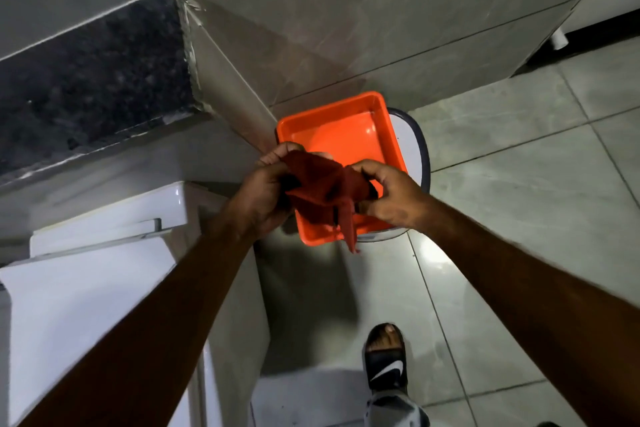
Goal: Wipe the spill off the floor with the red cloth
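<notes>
Both hands hold the red cloth in the air above an orange tray. My left hand grips the cloth's left side. My right hand pinches its right side with fingers and thumb. The cloth is crumpled, and one corner hangs down past the tray's near rim. The grey tiled floor lies below. I cannot make out a spill on it; a bright reflection shows near the tray.
The orange tray rests on a round white stool with a dark rim. A white appliance stands at the left under a dark granite counter. My foot in a black sandal stands on the floor near the bottom.
</notes>
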{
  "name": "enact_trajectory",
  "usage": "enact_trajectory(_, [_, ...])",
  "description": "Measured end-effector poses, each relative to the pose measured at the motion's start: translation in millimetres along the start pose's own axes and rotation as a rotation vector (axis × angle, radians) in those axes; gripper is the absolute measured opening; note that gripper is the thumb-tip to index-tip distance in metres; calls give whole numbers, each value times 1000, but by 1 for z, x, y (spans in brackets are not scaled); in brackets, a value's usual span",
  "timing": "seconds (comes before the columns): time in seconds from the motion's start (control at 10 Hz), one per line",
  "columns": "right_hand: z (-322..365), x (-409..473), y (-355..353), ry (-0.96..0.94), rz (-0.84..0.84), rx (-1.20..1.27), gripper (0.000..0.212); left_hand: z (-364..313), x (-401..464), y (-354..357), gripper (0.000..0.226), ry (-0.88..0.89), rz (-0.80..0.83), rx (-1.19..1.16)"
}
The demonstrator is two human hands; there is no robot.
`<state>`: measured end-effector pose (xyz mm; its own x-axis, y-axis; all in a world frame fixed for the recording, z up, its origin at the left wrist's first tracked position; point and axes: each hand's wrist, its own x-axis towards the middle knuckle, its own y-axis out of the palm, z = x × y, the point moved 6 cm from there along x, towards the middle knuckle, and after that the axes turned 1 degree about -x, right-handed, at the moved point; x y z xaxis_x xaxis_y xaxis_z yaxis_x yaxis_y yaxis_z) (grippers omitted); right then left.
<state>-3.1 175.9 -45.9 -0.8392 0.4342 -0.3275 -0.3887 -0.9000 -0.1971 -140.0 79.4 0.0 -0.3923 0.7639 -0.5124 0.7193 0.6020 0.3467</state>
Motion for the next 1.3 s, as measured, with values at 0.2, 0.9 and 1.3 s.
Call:
enact_trajectory(0.2, [-23, -1, -31, 264, -147, 563, 13, 15, 4, -32, 31, 6, -83, -52])
enact_trajectory(0.9, [-75, 51, -19, 546, -396, -298, 46, 85, 74, -71, 58, -93, -494, 1101])
enact_trajectory(1.3, [-18, -28, -38, 151, -450, -573, 32, 69, 7, 26, 51, 472, -315, 1798])
